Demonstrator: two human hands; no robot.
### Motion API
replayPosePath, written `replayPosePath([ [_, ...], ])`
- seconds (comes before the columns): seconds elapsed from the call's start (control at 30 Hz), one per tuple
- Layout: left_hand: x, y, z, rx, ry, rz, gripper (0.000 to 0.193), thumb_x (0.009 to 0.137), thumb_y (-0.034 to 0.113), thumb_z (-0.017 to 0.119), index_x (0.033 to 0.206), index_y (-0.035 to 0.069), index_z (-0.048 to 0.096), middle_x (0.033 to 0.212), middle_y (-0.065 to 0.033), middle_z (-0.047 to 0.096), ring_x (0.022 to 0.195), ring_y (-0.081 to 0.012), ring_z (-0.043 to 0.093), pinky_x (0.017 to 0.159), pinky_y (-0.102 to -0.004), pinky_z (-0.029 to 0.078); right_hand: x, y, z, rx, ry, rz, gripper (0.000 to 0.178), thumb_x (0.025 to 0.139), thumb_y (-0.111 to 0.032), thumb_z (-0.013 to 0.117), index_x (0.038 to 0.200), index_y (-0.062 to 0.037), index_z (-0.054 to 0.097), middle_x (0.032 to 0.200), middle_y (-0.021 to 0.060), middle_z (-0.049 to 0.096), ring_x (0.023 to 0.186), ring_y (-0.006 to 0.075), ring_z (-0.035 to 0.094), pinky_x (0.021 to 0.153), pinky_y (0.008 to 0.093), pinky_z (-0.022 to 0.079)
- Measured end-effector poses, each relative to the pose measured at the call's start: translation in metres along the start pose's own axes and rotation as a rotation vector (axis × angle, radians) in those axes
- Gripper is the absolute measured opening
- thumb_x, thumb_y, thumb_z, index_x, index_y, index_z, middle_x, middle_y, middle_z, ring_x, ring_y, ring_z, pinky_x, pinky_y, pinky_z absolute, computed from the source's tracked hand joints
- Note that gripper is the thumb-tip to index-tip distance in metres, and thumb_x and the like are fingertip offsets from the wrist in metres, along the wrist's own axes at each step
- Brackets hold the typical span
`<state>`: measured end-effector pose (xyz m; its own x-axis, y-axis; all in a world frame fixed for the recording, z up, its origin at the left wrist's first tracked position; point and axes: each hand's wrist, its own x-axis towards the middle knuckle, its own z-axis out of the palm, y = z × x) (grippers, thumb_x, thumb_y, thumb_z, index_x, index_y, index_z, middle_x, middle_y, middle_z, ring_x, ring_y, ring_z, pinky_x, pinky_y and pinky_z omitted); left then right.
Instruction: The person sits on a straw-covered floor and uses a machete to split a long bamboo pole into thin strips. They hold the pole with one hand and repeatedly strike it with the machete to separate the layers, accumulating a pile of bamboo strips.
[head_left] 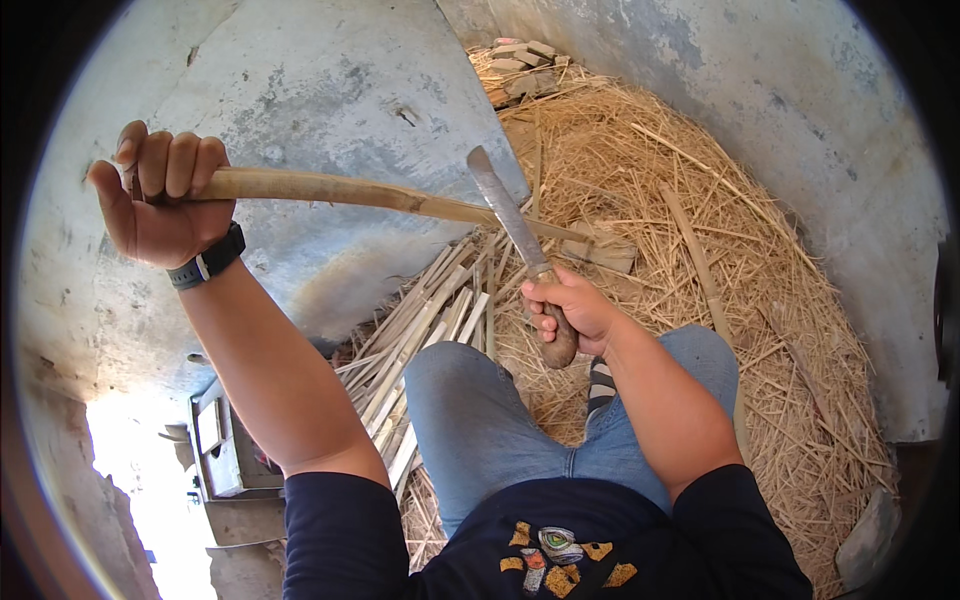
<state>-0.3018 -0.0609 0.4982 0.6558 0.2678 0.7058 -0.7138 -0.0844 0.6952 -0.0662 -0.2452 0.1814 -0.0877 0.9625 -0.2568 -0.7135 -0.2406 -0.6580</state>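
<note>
My left hand (pixel 170 190), raised at the far left, is closed round the upper end of a long split bamboo strip (pixel 340 188). The strip slopes down to the right, and its far end reaches toward a wooden block (pixel 605 248) on the floor; whether they touch I cannot tell. In my right hand (pixel 575 310) is a large knife (pixel 508 215), gripped by its thick wooden handle. Its blade points up and slightly left, and crosses the bamboo strip in the picture. Contact between blade and strip cannot be made out.
Split strips lie in a pile (pixel 425 320) beside my left knee. Shavings (pixel 790 400) cover the floor, with a longer bamboo piece (pixel 695 250) at the right. Bricks (pixel 525 65) stand at the back. Worn walls (pixel 330 90) rise around; a box-like object (pixel 230 450) stands at lower left.
</note>
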Motion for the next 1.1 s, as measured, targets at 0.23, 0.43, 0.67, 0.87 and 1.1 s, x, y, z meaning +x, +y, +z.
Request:
replayPosePath([
  [0.23,0.001,-0.004,0.006,0.094,0.179,0.061,0.026,0.089,0.040,0.070,0.087,0.015,0.065,0.052,0.0091,0.030,0.048,-0.0069,0.024,0.052,-0.0262,0.021,-0.003,-0.005,0.008,-0.492,0.295,-0.075,0.049,0.091,-0.024,0.073,0.127,-0.0027,0.047,0.073,0.0025,0.056,0.057,0.0083,0.054,0.048,0.0258,0.043],
  [0.43,0.003,-0.004,0.005,0.109,0.207,0.076,0.027,0.088,0.040,0.070,0.088,0.013,0.066,0.052,0.0090,0.032,0.048,-0.0069,0.024,0.052,-0.0266,0.021,0.002,-0.012,-0.016,-1.005,0.437,-0.379,0.060,0.087,-0.034,0.076,0.129,0.0027,0.055,0.097,0.0195,0.070,0.085,0.0288,0.068,0.079,0.0393,0.053],
  [0.67,0.004,-0.007,0.006,0.129,0.261,0.105,0.028,0.090,0.039,0.068,0.089,0.011,0.065,0.053,0.0082,0.032,0.049,-0.0070,0.024,0.052,-0.0267,0.021,0.003,-0.013,-0.023,-1.079,0.455,-0.303,0.047,0.088,-0.031,0.075,0.118,0.0019,0.059,0.082,0.0160,0.069,0.077,0.0268,0.068,0.073,0.0376,0.054],
  [0.87,0.010,-0.011,0.012,0.167,0.313,0.141,0.029,0.092,0.037,0.063,0.088,0.009,0.063,0.055,0.0067,0.032,0.050,-0.0081,0.023,0.052,-0.0268,0.021,-0.013,-0.028,0.056,-0.369,0.050,0.020,0.025,0.092,-0.018,0.070,0.107,-0.0040,0.056,0.068,-0.0039,0.048,0.052,0.0044,0.049,0.050,0.0211,0.048],
  [1.1,0.016,-0.016,0.020,0.178,0.332,0.167,0.027,0.093,0.035,0.062,0.087,0.009,0.063,0.056,0.0065,0.030,0.051,-0.0081,0.023,0.052,-0.0269,0.021,-0.003,-0.014,0.042,-0.109,0.014,0.011,0.019,0.093,-0.019,0.069,0.098,-0.0081,0.054,0.074,-0.0025,0.052,0.055,0.0059,0.050,0.049,0.0236,0.047],
])
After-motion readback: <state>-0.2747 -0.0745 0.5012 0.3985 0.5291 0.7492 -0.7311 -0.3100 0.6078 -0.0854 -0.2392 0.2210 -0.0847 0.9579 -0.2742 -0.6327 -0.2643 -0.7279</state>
